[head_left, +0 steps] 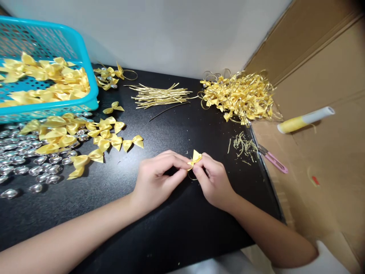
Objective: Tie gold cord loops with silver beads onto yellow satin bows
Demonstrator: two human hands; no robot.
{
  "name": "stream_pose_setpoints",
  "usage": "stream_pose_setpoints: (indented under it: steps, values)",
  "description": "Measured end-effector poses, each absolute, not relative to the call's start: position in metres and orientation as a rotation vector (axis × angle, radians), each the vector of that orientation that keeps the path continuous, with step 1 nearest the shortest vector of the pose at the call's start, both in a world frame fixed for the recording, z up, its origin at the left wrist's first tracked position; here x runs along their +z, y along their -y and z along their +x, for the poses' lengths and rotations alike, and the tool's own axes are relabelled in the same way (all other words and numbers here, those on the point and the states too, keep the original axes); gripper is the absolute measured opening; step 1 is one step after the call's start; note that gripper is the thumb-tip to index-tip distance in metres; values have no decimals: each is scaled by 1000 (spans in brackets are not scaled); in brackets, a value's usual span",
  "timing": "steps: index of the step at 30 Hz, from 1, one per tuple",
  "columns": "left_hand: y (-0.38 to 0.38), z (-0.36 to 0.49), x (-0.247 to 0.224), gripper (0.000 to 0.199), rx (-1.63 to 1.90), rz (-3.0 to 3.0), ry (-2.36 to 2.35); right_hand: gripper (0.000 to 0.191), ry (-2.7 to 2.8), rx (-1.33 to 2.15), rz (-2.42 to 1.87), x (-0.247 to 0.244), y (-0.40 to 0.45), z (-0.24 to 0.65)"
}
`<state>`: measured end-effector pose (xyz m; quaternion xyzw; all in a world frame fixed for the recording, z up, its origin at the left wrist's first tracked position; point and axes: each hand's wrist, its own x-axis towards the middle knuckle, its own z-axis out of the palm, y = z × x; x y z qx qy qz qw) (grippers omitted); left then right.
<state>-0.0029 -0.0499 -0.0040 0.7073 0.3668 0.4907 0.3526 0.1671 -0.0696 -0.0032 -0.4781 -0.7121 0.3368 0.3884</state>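
Observation:
Between my two hands, above the black table, is a yellow ribbon bow with a thin gold wire loop hanging below it. My left hand pinches the bow's left side between thumb and forefinger. From the right, my right hand pinches the same bow, its fingers curled in. The fingertips cover part of the bow and wire. Straight gold wire ties lie in a bundle beyond my hands. Loose yellow bows are scattered left of them.
A turquoise basket of bows stands back left, with silver beads before it. Looped bows are heaped back right, near wire clippings. Pink-handled scissors and a yellow-white tube lie on cardboard at right. A wall closes the back.

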Motion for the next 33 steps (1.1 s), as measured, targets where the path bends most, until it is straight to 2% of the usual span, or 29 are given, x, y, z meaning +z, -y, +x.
stream_pose_setpoints:
  steps: [14, 23, 27, 30, 33]
  values:
    - [45, -7, -1, 14, 1326, 2030, -884, 12, 1785, 851, -1301, 0, 66, 172]
    - [46, -6, -2, 16, 1301, 2061, -878, 18, 1909, 658, -1272, -4, 66, 171]
    - [45, -6, -1, 15, 1303, 2078, -878, 8, 1754, 607, -1327, -2, 65, 175]
    - [44, -6, -3, 15, 1301, 2118, -862, 17, 1675, 461, -1327, 4, 65, 179]
    - [45, -6, -6, 16, 1294, 2160, -833, 13, 1767, 399, -1274, 8, 66, 177]
